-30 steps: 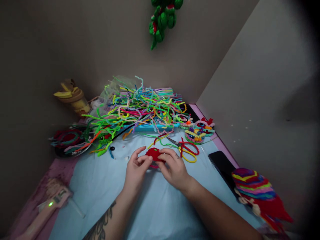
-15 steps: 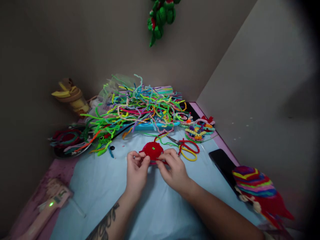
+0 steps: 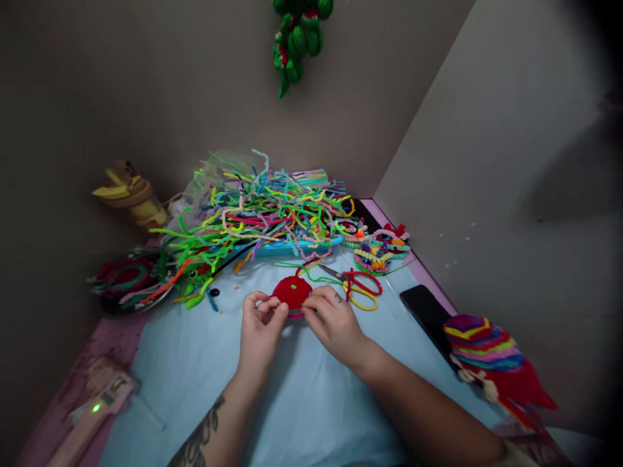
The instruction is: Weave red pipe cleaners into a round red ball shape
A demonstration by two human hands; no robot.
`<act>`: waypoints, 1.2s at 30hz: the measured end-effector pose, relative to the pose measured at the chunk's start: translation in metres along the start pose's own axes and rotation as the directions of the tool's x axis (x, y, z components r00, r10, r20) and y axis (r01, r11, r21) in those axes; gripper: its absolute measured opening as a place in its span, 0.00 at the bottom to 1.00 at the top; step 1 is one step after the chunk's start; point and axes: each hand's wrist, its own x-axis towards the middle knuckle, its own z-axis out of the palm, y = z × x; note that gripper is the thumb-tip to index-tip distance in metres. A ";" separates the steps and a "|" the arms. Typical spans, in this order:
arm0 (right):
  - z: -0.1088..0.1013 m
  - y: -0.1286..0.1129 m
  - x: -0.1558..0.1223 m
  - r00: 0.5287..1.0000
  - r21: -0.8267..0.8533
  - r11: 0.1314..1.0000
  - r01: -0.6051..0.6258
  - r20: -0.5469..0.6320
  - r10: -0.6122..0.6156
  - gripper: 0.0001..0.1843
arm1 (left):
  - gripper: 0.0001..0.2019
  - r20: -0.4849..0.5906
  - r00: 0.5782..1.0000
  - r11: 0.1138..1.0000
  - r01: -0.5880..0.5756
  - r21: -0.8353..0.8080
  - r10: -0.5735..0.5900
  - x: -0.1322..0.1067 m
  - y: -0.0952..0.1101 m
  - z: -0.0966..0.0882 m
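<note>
A round red pipe-cleaner disc [image 3: 292, 292] with a small green dot at its centre stands tilted above the light blue table cover [image 3: 311, 402]. My left hand [image 3: 260, 327] pinches its lower left edge with curled fingers. My right hand [image 3: 333, 321] grips the lower right edge, fingers closed on it. Both forearms reach in from the bottom of the view.
A big heap of coloured pipe cleaners [image 3: 263, 207] lies behind, on a blue tray. Scissors with red and yellow loops [image 3: 357, 288], finished colourful pieces [image 3: 377, 250], a black phone [image 3: 428, 311], a striped figure [image 3: 487, 363], a glue gun [image 3: 92, 412] and a dark dish [image 3: 126, 282] surround my hands.
The red disc was turned up from lying under my fingers so its face with the green dot shows. My hands shifted slightly left and closed on its lower edge.
</note>
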 end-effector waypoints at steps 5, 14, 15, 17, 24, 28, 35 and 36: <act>-0.006 0.010 0.000 0.995 0.019 0.999 0.032 0.093 -0.033 0.07 | 0.19 -0.025 0.998 0.997 -0.055 0.059 0.056 0.001 0.001 -0.001; -0.007 0.012 -0.001 0.996 0.045 0.999 -0.018 0.093 0.013 0.06 | 0.18 -0.022 0.998 0.995 -0.058 0.083 0.060 0.004 -0.003 -0.002; -0.006 0.012 -0.001 0.997 0.044 0.999 -0.007 0.083 0.003 0.07 | 0.19 -0.017 0.999 0.998 -0.026 0.061 0.027 0.005 -0.004 -0.003; -0.004 0.012 -0.002 0.998 0.044 0.999 0.019 0.057 -0.022 0.08 | 0.20 -0.005 0.999 0.999 0.033 0.007 -0.033 0.006 -0.005 -0.005; 0.006 0.003 -0.005 1.000 0.107 0.994 -0.026 0.012 0.025 0.04 | 0.24 0.007 0.991 0.976 0.135 -0.172 -0.136 0.005 -0.004 -0.002; 0.013 -0.003 -0.007 0.995 0.125 0.987 -0.096 0.018 0.095 0.02 | 0.26 -0.029 0.988 0.959 0.141 -0.245 -0.153 0.003 -0.001 0.000; 0.010 -0.006 -0.008 0.995 0.038 0.997 -0.068 0.076 0.065 0.07 | 0.21 -0.111 0.993 0.998 0.035 -0.061 -0.042 0.002 -0.003 -0.002; 0.009 -0.005 -0.008 0.995 0.012 0.998 -0.053 0.086 0.052 0.10 | 0.20 -0.109 0.994 0.999 0.028 -0.029 -0.031 0.002 -0.003 -0.002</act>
